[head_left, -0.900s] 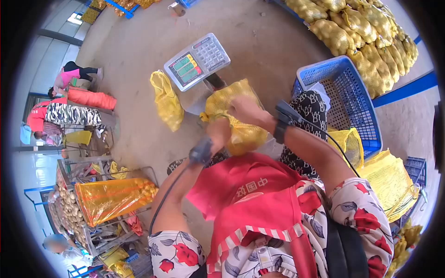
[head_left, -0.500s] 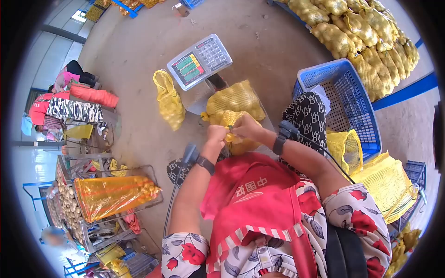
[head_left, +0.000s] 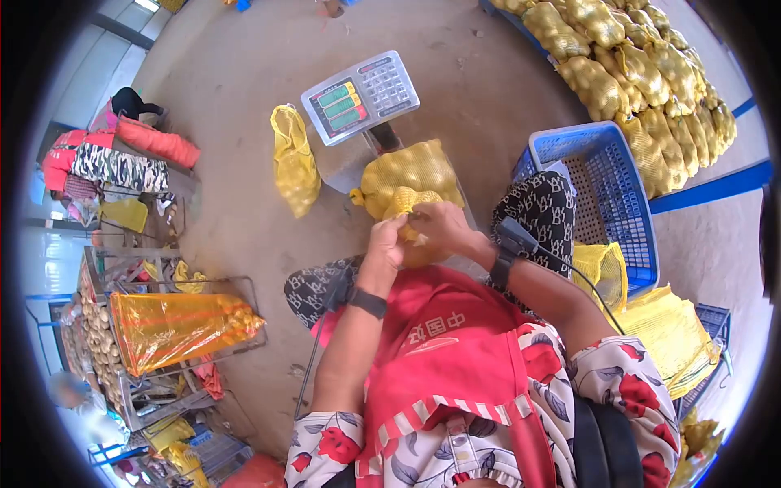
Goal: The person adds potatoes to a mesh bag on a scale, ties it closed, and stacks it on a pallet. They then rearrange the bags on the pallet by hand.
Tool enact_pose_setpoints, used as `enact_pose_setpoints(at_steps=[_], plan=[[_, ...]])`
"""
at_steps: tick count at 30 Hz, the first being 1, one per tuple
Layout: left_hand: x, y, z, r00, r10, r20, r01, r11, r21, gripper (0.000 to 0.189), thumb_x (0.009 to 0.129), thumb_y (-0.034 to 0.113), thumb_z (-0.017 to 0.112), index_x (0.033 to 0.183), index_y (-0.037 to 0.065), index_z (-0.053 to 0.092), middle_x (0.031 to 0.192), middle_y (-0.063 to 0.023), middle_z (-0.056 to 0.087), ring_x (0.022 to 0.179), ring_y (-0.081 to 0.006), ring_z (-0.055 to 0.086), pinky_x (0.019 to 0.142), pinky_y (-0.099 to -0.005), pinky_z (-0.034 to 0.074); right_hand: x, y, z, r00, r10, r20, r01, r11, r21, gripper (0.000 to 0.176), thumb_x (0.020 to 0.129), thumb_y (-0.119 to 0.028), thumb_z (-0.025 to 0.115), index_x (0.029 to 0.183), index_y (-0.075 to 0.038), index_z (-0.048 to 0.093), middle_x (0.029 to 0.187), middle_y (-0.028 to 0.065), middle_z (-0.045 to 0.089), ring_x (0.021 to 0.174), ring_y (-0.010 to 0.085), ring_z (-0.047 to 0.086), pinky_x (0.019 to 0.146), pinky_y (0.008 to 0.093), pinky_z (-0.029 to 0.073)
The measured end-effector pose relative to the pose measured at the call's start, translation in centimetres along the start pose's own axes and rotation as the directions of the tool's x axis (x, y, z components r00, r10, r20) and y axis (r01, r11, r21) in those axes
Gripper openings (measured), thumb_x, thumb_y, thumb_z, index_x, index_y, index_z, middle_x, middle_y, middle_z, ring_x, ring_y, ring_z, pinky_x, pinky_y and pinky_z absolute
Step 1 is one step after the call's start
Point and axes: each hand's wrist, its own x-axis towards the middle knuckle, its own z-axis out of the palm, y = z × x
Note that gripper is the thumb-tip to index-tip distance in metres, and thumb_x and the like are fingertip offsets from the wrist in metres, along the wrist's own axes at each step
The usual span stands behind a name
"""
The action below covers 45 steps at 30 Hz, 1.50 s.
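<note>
Close in front of my apron, my left hand [head_left: 386, 246] is closed with its fingers pinching the gathered neck of a yellow mesh bag [head_left: 405, 201]. Meeting it from the other side, my right hand [head_left: 443, 229] grips the same neck, and the two hands nearly touch. My hands hide most of this bag's lower part. Just beyond lies another yellow mesh bag [head_left: 415, 172], full of round pale produce, on the platform of a weighing scale [head_left: 360, 98] with lit green readouts. A partly filled mesh bag [head_left: 296, 167] stands left of the scale, its mouth open.
A blue plastic crate [head_left: 590, 146] sits beside my right knee, with yellow mesh bags [head_left: 663, 329] near it. Filled mesh bags [head_left: 651, 73] are stacked at the upper right. On the left are a metal frame holding an orange bag [head_left: 183, 325] and other people.
My hands stay on the bag's neck, drawn closer together, and my right hand has turned over it. The view has shifted slightly.
</note>
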Motion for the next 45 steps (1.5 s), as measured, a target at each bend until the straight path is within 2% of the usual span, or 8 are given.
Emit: enact_pose_setpoints(at_steps=[7, 11, 13, 20, 24, 34, 37, 45], plan=[[-2.2, 0.2, 2.6, 0.948, 0.263, -0.181, -0.188, 0.917, 0.352, 0.023, 0.078, 0.004, 0.065, 0.100, 0.001, 0.058, 0.088, -0.0083, 0.064, 0.078, -0.0194, 0.062, 0.065, -0.0333, 0.051, 1.8, 2.3, 1.7, 0.941, -0.329, -0.079, 0.280, 0.889, -0.362, 0.012, 0.078, -0.017, 0.059, 0.078, -0.005, 0.061, 0.072, 0.0150, 0.061, 0.068, 0.0352, 0.060, 0.062, 0.0451, 0.046], [-1.5, -0.7, 1.6, 0.812, 0.559, -0.166, -0.392, 0.734, 0.555, 0.030, 0.069, -0.009, 0.067, 0.096, -0.004, 0.054, 0.084, -0.0108, 0.064, 0.073, -0.0149, 0.062, 0.063, -0.0258, 0.051, 3.4, 1.7, 0.9, 0.988, 0.147, 0.038, -0.148, 0.877, 0.457, 0.011, 0.086, -0.013, 0.054, 0.079, -0.005, 0.057, 0.064, 0.0059, 0.055, 0.050, 0.0195, 0.052, 0.045, 0.0318, 0.038], [-1.7, -0.5, 1.0, 0.788, 0.591, -0.171, -0.383, 0.688, 0.616, 0.031, 0.068, -0.009, 0.066, 0.096, -0.005, 0.054, 0.085, -0.0114, 0.064, 0.073, -0.0154, 0.062, 0.064, -0.0263, 0.052, 3.9, 0.5, -1.1, 0.771, 0.274, 0.575, -0.568, -0.110, 0.815, 0.012, 0.092, -0.013, 0.050, 0.083, -0.007, 0.053, 0.060, -0.0047, 0.044, 0.046, 0.0020, 0.037, 0.040, 0.0176, 0.025], [-1.8, -0.6, 0.5, 0.740, 0.664, -0.109, -0.384, 0.550, 0.742, 0.037, 0.066, -0.008, 0.065, 0.101, -0.004, 0.053, 0.090, -0.0120, 0.064, 0.080, -0.0164, 0.063, 0.069, -0.0277, 0.052, 2.2, 1.9, -4.4, 0.983, 0.017, 0.182, -0.135, 0.737, 0.662, 0.027, 0.089, -0.011, 0.055, 0.112, 0.003, 0.054, 0.081, 0.0038, 0.065, 0.077, 0.0072, 0.061, 0.067, 0.0189, 0.047], [-1.3, -1.2, -0.3, 0.637, 0.756, 0.147, -0.538, 0.299, 0.788, 0.039, 0.070, 0.006, 0.067, 0.107, 0.002, 0.056, 0.093, -0.0152, 0.063, 0.087, -0.0273, 0.063, 0.077, -0.0340, 0.049, -0.4, -7.2, -7.1, 0.911, 0.143, 0.388, -0.413, 0.317, 0.854, 0.019, 0.092, -0.008, 0.049, 0.106, 0.003, 0.055, 0.075, 0.0001, 0.057, 0.067, 0.0071, 0.055, 0.069, 0.0211, 0.049], [0.6, -2.0, -1.1, 0.460, 0.532, 0.711, -0.713, -0.256, 0.653, 0.044, 0.078, 0.020, 0.063, 0.116, 0.001, 0.052, 0.115, -0.0162, 0.054, 0.109, -0.0327, 0.050, 0.095, -0.0391, 0.039, -2.1, -11.5, -4.1, 0.816, -0.575, 0.048, 0.526, 0.775, 0.351, 0.025, 0.067, -0.002, 0.062, 0.092, -0.005, 0.064, 0.085, 0.0067, 0.063, 0.084, 0.0248, 0.057, 0.082, 0.0376, 0.041], [-0.6, -2.9, -0.7, 0.201, 0.600, 0.774, -0.630, -0.526, 0.572, 0.015, 0.077, 0.012, 0.061, 0.088, 0.002, 0.061, 0.091, -0.0195, 0.061, 0.087, -0.0263, 0.058, 0.076, -0.0390, 0.045, -3.8, -14.8, -4.4, 0.903, -0.321, 0.287, 0.231, 0.923, 0.307, 0.027, 0.074, -0.020, 0.055, 0.095, -0.006, 0.065, 0.097, 0.0142, 0.063, 0.112, 0.0408, 0.046, 0.084, 0.0535, 0.040], [-6.3, -1.4, -4.4, 0.718, 0.505, 0.479, -0.550, -0.010, 0.835, 0.024, 0.087, 0.017, 0.055, 0.073, 0.000, 0.063, 0.070, -0.0118, 0.063, 0.067, -0.0213, 0.060, 0.064, -0.0338, 0.046, -4.1, -15.1, -9.6, 0.912, -0.376, 0.162, 0.224, 0.789, 0.571, 0.019, 0.071, -0.008, 0.053, 0.082, 0.002, 0.065, 0.078, 0.0145, 0.064, 0.073, 0.0253, 0.062, 0.066, 0.0364, 0.048]])
